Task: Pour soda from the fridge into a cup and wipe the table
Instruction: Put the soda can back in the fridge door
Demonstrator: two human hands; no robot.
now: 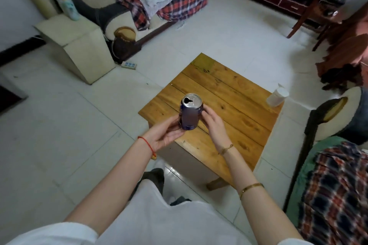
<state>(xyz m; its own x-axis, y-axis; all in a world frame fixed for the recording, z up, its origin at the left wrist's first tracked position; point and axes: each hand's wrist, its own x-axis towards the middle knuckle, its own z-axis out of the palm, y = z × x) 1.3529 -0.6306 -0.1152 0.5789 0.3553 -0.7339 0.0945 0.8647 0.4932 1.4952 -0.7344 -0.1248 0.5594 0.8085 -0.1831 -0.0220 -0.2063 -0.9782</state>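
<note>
A dark blue soda can (190, 114) with an open silver top is held upright above the near left part of the wooden table (229, 93). My left hand (166, 134) grips its lower left side. My right hand (214, 123) holds its right side, fingers curled behind the can. A white plastic cup (277, 95) stands at the table's right edge, apart from the can.
A sofa with plaid blankets (179, 4) stands at the back, with a beige box (79, 45) and a power strip (129, 64) on the floor near it. Another plaid-covered seat (334, 185) is at the right. White tiled floor surrounds the table.
</note>
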